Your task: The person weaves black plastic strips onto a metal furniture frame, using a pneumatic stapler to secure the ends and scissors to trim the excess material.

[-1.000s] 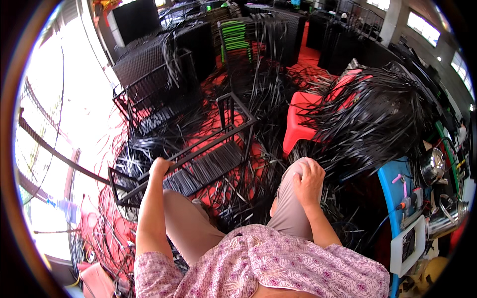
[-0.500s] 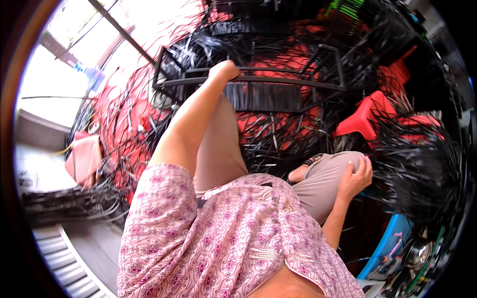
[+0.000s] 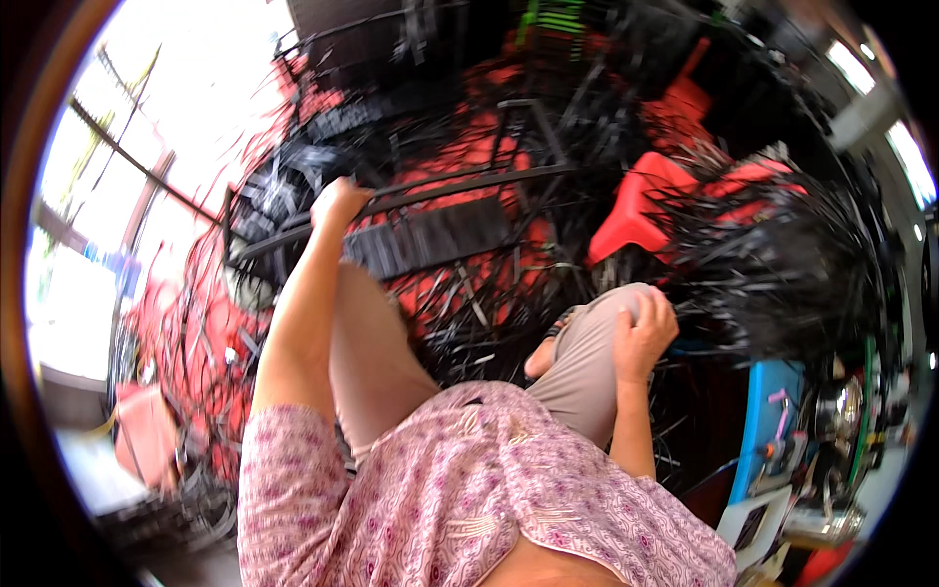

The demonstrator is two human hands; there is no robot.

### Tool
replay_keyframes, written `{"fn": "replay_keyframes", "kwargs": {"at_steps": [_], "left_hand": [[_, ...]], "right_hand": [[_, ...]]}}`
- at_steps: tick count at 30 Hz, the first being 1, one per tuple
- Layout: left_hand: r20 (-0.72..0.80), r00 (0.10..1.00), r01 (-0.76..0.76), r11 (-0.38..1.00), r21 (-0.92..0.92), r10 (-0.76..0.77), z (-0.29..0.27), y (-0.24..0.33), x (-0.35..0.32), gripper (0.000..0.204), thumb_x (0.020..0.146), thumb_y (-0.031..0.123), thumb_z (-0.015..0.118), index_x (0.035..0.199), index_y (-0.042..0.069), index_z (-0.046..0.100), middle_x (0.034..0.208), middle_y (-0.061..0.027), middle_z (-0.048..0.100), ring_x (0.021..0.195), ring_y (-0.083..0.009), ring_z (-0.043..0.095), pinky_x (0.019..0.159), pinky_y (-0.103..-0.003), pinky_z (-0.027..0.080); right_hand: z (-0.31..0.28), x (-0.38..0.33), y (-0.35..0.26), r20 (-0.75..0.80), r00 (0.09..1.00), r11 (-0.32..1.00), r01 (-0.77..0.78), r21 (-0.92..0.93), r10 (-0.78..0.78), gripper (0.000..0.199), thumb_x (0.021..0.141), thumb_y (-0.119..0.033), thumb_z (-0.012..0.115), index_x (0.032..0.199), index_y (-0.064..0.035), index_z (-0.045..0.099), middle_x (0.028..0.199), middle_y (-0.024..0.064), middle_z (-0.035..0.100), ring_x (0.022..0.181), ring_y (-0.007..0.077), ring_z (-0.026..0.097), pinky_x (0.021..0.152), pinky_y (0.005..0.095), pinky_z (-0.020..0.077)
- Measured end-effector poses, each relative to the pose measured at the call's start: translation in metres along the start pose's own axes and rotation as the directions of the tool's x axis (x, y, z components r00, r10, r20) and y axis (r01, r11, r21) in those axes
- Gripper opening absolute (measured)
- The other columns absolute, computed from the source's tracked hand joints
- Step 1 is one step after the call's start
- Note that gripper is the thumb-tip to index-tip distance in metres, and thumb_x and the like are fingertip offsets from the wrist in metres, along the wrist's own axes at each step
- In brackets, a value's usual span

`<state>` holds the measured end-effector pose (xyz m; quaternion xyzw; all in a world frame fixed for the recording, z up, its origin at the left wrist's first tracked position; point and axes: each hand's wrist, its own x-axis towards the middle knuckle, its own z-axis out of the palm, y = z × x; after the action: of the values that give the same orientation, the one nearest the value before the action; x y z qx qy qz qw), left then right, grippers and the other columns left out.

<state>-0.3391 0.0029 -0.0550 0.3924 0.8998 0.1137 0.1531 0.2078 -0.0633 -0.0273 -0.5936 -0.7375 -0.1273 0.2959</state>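
My left arm reaches forward, and my left hand point(image 3: 339, 203) is wrapped round a rail of a black metal frame point(image 3: 469, 184). A dark woven-looking panel point(image 3: 430, 238) sits just behind my left knee, below that rail; whether it belongs to the frame I cannot tell. My right hand point(image 3: 646, 333) lies on my bent right knee with its fingers spread, holding nothing. Loose black strips point(image 3: 465, 303) cover the red floor around the frame. Motion blurs parts of the picture.
A red plastic stool point(image 3: 631, 210) stands at the right, partly under a heap of black strips point(image 3: 763, 264). Nearer on the right, a blue container point(image 3: 768, 421) is beside tools and metal pots. A pinkish bag-like item point(image 3: 147, 435) rests at the far left.
The whole view has swung, so the frame and stool appear farther left and the frame's rail looks tilted. My left hand keeps its grip; my right hand stays on the knee.
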Motion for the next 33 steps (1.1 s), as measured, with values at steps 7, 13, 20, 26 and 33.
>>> {"fn": "replay_keyframes", "kwargs": {"at_steps": [7, 13, 20, 26, 33], "left_hand": [[-0.103, 0.978, -0.172, 0.982, 0.074, 0.179, -0.01, 0.022, -0.001, 0.046, 0.074, 0.045, 0.064, 0.087, 0.001, 0.072, 0.098, -0.0208, 0.068, 0.097, -0.0333, 0.065, 0.084, -0.042, 0.051], [-0.142, 0.975, -0.164, 0.984, 0.062, 0.172, -0.013, 0.023, -0.002, 0.041, 0.073, 0.041, 0.064, 0.083, 0.002, 0.072, 0.094, -0.0203, 0.069, 0.094, -0.0334, 0.066, 0.083, -0.041, 0.051], [-0.136, 0.982, -0.129, 0.991, 0.024, 0.131, -0.02, 0.03, -0.003, 0.039, 0.072, 0.042, 0.069, 0.077, 0.003, 0.072, 0.084, -0.0178, 0.07, 0.082, -0.0321, 0.068, 0.077, -0.041, 0.052], [-0.106, 0.987, -0.118, 0.993, 0.004, 0.118, -0.022, 0.032, -0.007, 0.039, 0.073, 0.042, 0.07, 0.076, 0.004, 0.072, 0.084, -0.018, 0.07, 0.083, -0.0324, 0.068, 0.077, -0.042, 0.052], [-0.1, 0.988, -0.116, 0.993, 0.007, 0.116, -0.021, 0.03, -0.004, 0.038, 0.074, 0.042, 0.07, 0.079, 0.005, 0.073, 0.086, -0.0172, 0.07, 0.084, -0.0316, 0.068, 0.077, -0.042, 0.052]], "right_hand": [[-0.005, -0.001, 0.004, 0.001, 0.997, 0.997, -0.075, 0.012, 0.075, 0.034, 0.075, -0.016, 0.069, 0.107, -0.0059, 0.06, 0.124, 0.0115, 0.055, 0.117, 0.031, 0.048, 0.101, 0.0442, 0.0337], [-0.005, 0.0, 0.005, -0.026, 0.998, 0.998, -0.056, 0.041, 0.057, 0.035, 0.073, -0.013, 0.069, 0.106, -0.0059, 0.06, 0.122, 0.0122, 0.054, 0.117, 0.0313, 0.048, 0.101, 0.0448, 0.0335], [-0.008, 0.004, 0.0, -0.023, 0.997, 0.997, -0.069, 0.034, 0.07, 0.034, 0.073, -0.015, 0.067, 0.104, -0.0042, 0.06, 0.12, 0.0125, 0.056, 0.119, 0.0303, 0.048, 0.102, 0.0437, 0.0329], [-0.009, 0.003, -0.001, -0.026, 0.997, 0.996, -0.073, 0.052, 0.075, 0.033, 0.074, -0.014, 0.068, 0.104, -0.0051, 0.06, 0.121, 0.0123, 0.055, 0.117, 0.0309, 0.048, 0.102, 0.044, 0.0326], [-0.008, 0.004, -0.002, -0.015, 0.997, 0.997, -0.07, 0.04, 0.071, 0.033, 0.073, -0.014, 0.068, 0.104, -0.0032, 0.061, 0.121, 0.0127, 0.056, 0.119, 0.0297, 0.048, 0.102, 0.0436, 0.0326]]}}
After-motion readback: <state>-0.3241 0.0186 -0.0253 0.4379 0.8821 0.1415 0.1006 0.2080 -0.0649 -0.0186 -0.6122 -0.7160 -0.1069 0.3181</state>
